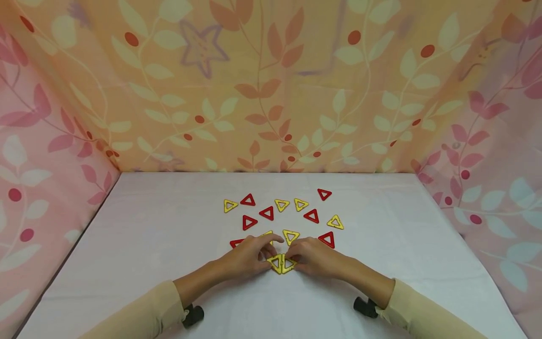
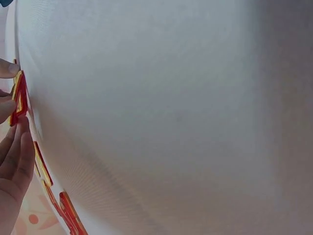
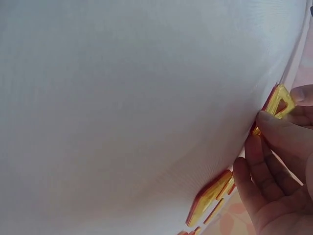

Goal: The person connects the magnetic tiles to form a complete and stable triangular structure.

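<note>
Two yellow triangular frame tiles meet edge to edge low over the white table. My left hand (image 1: 251,258) pinches the left yellow triangle tile (image 1: 279,265) between thumb and fingers. On the other side, my right hand (image 1: 318,259) pinches the right yellow triangle tile (image 1: 284,265). Red shows on a held tile (image 2: 23,98) in the left wrist view, while a held tile (image 3: 288,92) looks yellow with a red edge in the right wrist view. Just beyond the hands lies a yellow triangle (image 1: 286,233). Another yellow triangle is partly hidden behind my left hand.
Several red and yellow triangle tiles lie scattered farther back, among them a red triangle (image 1: 327,234) beside my right hand and a partly covered red triangle (image 1: 235,243) by my left. A white cloth (image 1: 148,226) covers the table. Patterned curtains (image 1: 271,113) enclose the back and sides.
</note>
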Motion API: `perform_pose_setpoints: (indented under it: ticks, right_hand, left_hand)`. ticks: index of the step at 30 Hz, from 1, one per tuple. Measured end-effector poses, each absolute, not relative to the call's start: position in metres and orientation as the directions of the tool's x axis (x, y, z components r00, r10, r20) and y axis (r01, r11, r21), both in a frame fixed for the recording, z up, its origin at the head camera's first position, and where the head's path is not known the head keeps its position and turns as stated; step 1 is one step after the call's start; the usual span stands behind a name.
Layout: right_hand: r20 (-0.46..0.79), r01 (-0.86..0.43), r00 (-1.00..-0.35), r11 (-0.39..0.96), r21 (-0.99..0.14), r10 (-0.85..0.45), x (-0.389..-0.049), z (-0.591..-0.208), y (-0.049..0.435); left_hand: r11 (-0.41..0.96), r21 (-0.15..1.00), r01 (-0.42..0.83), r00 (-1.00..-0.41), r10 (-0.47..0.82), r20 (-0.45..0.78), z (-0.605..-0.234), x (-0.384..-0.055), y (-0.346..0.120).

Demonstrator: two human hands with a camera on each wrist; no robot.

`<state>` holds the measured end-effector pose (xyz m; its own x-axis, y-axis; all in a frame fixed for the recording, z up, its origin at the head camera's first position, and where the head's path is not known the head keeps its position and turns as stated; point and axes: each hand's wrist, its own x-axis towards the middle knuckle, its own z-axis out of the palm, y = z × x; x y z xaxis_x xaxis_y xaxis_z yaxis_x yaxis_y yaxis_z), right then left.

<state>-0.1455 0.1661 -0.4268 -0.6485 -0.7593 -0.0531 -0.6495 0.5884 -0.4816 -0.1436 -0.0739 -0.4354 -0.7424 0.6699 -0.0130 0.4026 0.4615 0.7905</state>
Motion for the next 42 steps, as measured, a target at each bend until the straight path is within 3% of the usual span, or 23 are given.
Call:
perform_pose_setpoints:
  ticks: [15,34,42]
  right_hand:
    - [-0.039,-0.661,-0.623,0.552,-0.508,-0.781,-0.150,-0.426,0.165]
    - [-0.021,-0.654,-0.618,0.528,-0.541,-0.786,-0.150,-0.427,0.173]
    - [0.005,-0.583,-0.697,0.562,-0.587,-0.717,-0.156,-0.421,0.201]
  left_hand:
    - [0.319,0.888,0.332,-0.729,0.684,0.028,-0.433,-0.143,-0.065]
    - [0.370,0.879,0.299,-0.758,0.653,-0.017,-0.437,-0.142,-0.059]
    - [0.395,0.866,0.306,-0.762,0.647,-0.026,-0.439,-0.143,-0.059]
